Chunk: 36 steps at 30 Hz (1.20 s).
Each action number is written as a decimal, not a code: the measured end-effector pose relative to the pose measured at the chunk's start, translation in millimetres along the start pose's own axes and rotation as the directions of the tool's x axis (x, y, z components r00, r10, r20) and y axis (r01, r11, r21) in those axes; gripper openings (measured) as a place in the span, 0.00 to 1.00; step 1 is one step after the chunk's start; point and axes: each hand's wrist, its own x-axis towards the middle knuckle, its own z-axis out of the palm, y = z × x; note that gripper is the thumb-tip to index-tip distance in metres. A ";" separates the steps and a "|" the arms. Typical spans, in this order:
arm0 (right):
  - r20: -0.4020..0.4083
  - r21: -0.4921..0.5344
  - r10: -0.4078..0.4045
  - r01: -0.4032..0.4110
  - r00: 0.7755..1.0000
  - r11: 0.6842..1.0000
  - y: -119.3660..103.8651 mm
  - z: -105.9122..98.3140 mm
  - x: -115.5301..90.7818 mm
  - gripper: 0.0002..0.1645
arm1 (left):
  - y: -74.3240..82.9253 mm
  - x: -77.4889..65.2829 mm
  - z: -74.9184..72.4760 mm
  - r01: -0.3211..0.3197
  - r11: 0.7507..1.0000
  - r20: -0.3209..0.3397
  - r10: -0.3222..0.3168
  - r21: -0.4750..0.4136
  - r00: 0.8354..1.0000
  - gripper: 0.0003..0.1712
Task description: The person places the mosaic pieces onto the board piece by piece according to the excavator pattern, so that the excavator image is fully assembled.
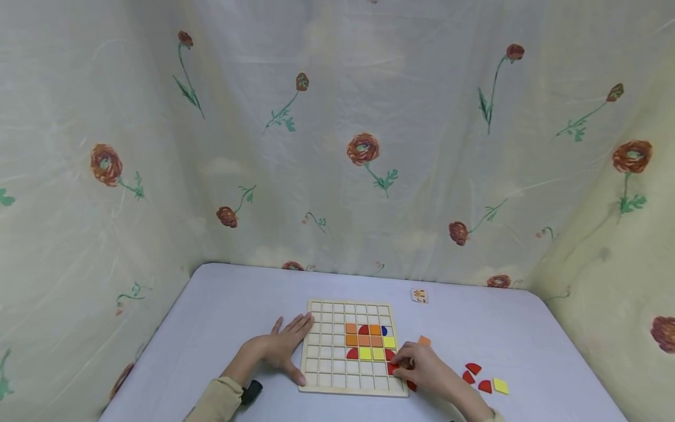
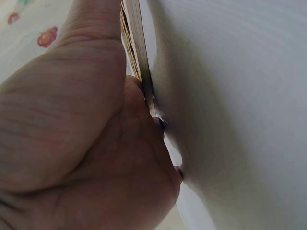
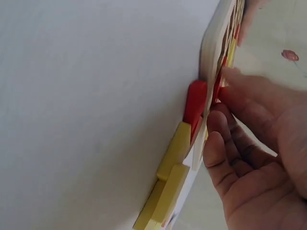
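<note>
A wooden grid board (image 1: 353, 392) lies on the white table, with orange, red, yellow and blue tiles filling part of its right half. My left hand (image 1: 287, 346) rests along the board's left edge, fingers spread, thumb near the lower left corner. At the right edge, my right hand (image 1: 424, 366) pinches a red tile (image 1: 392, 368) over a cell in the lower right part of the grid. The red tile (image 3: 217, 86) shows at the fingertips in the right wrist view, partly hidden by them. Just above it sits another red tile (image 1: 389, 354).
Right of the board lie several loose red quarter-round tiles (image 1: 485, 386), a yellow square (image 1: 500, 385) and an orange tile (image 1: 424, 340). One red tile (image 1: 412, 385) lies by the lower right corner. A small patterned card (image 1: 419, 296) is behind. Flowered curtains (image 1: 337, 176) surround the table.
</note>
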 end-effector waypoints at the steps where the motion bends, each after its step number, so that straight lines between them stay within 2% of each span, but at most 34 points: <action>1: -0.004 0.002 0.006 -0.006 1.000 1.000 -0.7 0.5 0.0 0.07 | 0.7 -0.5 -0.4 -0.001 1.000 0.001 0.001 -0.001 1.000 0.78; 10: -0.027 0.020 0.033 -0.032 0.999 0.999 1.3 -0.3 -0.6 0.07 | 1.1 0.0 0.7 0.001 1.000 0.005 -0.001 -0.001 1.000 0.78; 13: -0.070 0.040 0.084 -0.081 0.994 0.996 4.3 -6.2 -3.0 0.07 | 0.5 0.3 0.6 0.000 1.000 0.007 0.000 -0.005 1.000 0.78; 17: -0.143 0.061 0.178 -0.170 0.974 0.983 10.9 -17.9 -8.8 0.09 | 0.5 0.8 -0.4 -0.004 1.000 0.017 0.004 -0.010 1.000 0.78; 19: -0.149 0.057 0.204 -0.197 0.968 0.979 15.4 -23.1 -13.5 0.11 | 1.3 0.2 -1.1 -0.003 1.000 0.018 0.003 -0.006 1.000 0.78; 22: -0.105 0.048 0.180 -0.176 0.978 0.983 22.8 -29.9 -22.5 0.13 | 2.9 -1.5 -2.0 0.005 1.000 0.014 -0.005 0.001 1.000 0.78; 25: -0.018 0.043 0.129 -0.128 0.992 0.991 31.1 -33.4 -31.2 0.15 | 5.0 -3.5 -3.1 0.009 1.000 0.011 -0.009 0.001 1.000 0.77; 29: 0.073 0.038 0.092 -0.095 0.993 0.995 40.4 -34.2 -39.8 0.15 | 5.7 -3.6 -3.4 0.010 1.000 0.010 -0.010 -0.001 1.000 0.77; 31: 0.092 0.046 0.096 -0.101 0.991 0.994 43.1 -33.8 -42.8 0.15 | 5.3 -3.2 -3.0 0.010 1.000 0.012 -0.010 -0.004 1.000 0.77; 36: 0.067 0.053 0.136 -0.140 0.988 0.989 46.4 -32.6 -46.3 0.13 | 2.8 -1.7 -1.5 0.004 1.000 0.013 -0.004 -0.013 1.000 0.77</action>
